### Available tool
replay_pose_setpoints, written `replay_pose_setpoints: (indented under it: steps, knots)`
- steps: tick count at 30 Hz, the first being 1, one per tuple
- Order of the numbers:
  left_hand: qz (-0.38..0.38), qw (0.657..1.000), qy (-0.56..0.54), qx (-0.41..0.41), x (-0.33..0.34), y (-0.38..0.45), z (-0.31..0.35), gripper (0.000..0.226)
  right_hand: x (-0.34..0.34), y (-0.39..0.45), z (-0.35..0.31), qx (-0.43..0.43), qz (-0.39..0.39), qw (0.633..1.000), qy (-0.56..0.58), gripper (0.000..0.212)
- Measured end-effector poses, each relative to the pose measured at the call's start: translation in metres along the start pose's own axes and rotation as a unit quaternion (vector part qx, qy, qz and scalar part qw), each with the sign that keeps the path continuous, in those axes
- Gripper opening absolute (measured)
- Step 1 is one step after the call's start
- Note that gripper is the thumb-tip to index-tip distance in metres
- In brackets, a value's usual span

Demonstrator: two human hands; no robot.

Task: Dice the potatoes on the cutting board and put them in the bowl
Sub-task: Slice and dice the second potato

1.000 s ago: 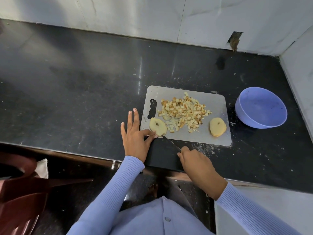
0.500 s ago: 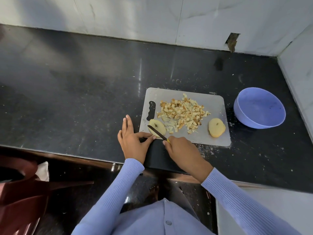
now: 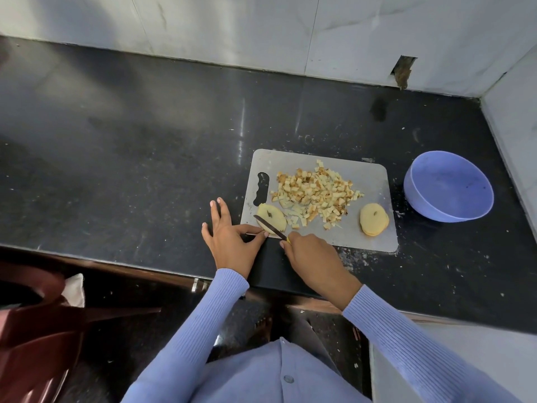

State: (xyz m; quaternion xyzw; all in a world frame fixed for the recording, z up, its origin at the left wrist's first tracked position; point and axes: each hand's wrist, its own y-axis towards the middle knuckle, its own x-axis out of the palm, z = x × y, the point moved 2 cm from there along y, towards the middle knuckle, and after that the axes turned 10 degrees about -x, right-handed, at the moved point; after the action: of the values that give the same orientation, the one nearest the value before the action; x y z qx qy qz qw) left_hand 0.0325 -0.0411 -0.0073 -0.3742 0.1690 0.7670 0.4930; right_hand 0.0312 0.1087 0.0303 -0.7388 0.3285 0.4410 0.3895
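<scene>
the knife point(image 3: 270, 227) had swung round since a second before, when its blade lay off the near edge of the cutting board point(image 3: 374, 181), pointing back toward the person; now it lay across the potato slices point(image 3: 272, 218) at the board's near left corner. the right hand point(image 3: 313, 254) was curled around the yellow handle, of which only a sliver showed. the left hand point(image 3: 229, 239) rested on the worktop point(image 3: 130, 158) just off the board's left edge, thumb and forefinger reaching in to steady the slices, the other fingers spread flat on the stone. i took that to mean the next cut was starting.

a heap of diced potato point(image 3: 315, 193) sat in the middle of the board, and a second stack of slices point(image 3: 374, 219) waited near the right edge. the blue bowl point(image 3: 449, 186) stood on the worktop beside the board's right edge, with nothing in it that i could see, so the dicing looked well along and the transfer not yet begun.
</scene>
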Motion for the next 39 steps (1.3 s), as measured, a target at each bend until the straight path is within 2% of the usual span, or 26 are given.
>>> replay_pose_setpoints:
  steps: [12,18,31,39]
  knots:
    - [-0.017,0.998,-0.015,-0.058,0.0,0.005,0.005,0.009,0.008,0.003,-0.001,-0.001,-0.012,0.999,-0.037,0.031]
    - [-0.011,0.997,-0.028,-0.075,0.002,0.005,0.01,0.019,0.009,0.001,-0.001,0.004,-0.026,0.999,-0.026,0.029]
    - [-0.004,0.999,0.006,-0.032,-0.002,0.004,0.012,0.015,-0.003,-0.036,0.018,0.031,-0.099,0.994,-0.034,0.028]
    - [0.005,0.995,0.068,0.071,-0.006,0.009,0.006,0.012,-0.011,-0.051,0.028,0.047,-0.087,0.994,-0.036,0.028]
